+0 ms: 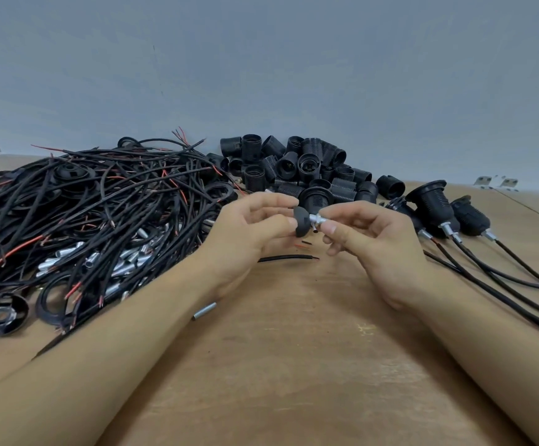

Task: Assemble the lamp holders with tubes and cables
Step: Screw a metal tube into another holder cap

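Above table [293,365] | left hand [248,233] pinches black domed cap [302,222] | right hand [368,239] pinches silver, seemingly threaded tube [318,217]

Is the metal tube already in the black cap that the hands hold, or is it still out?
In. The metal tube sticks out sideways from the black cap, pinched by the right hand; the left hand grips the cap.

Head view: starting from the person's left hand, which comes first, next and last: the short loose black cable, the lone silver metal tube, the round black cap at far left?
From the left hand:
1. Short loose black cable, on the wooden table just below the fingers.
2. Lone silver metal tube, beside the left forearm, nearer the camera.
3. Round black cap, at the far left table edge.
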Demonstrator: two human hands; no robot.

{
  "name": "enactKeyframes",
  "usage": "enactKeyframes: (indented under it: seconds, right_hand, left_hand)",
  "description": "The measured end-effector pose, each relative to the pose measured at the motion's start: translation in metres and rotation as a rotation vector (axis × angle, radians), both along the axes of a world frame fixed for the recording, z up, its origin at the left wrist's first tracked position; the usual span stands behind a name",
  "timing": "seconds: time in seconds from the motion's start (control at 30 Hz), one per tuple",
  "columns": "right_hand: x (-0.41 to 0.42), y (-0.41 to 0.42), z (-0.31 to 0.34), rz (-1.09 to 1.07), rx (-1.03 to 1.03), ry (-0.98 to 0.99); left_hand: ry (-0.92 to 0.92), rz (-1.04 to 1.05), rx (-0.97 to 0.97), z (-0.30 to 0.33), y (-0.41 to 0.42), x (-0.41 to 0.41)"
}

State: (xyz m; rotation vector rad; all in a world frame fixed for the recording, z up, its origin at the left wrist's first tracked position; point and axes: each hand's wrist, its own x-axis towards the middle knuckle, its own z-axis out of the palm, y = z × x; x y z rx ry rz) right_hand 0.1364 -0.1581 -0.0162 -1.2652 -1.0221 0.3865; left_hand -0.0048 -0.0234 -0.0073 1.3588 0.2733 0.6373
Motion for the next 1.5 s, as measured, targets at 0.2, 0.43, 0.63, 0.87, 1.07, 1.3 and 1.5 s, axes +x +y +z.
enactKeyframes:
  seconds: [0.2, 0.43, 0.63, 0.87, 1.07, 1.3, 1.5]
  right_hand:
    - [-0.002, -0.003, 0.001, -0.079, -0.045, -0.294]
    - [-0.004, -0.004, 0.002, -0.068, -0.061, -0.180]
    - [-0.009, 0.000, -0.001, -0.093, -0.214, -0.115]
    - [-0.007, -0.002, -0.001, -0.052, -0.231, -0.184]
    - [-0.011, -0.002, 0.004, -0.063, -0.262, -0.163]
    - [-0.012, -0.002, 0.005, -0.031, -0.273, -0.099]
    - [-0.009, -0.002, 0.003, -0.013, -0.334, -0.064]
  left_hand:
    - [0.015, -0.078, -0.085, -0.001, 0.004, 0.001]
    - [-0.044, -0.106, -0.037, -0.002, 0.006, 0.000]
    - [-0.039, -0.102, -0.020, -0.004, 0.003, 0.002]
    - [-0.022, -0.072, -0.044, -0.002, 0.003, 0.002]
    - [-0.021, -0.075, -0.036, -0.002, 0.005, 0.002]
    - [-0.017, -0.078, -0.017, -0.002, 0.005, 0.002]
    - [-0.011, -0.089, 0.017, -0.002, 0.004, 0.001]
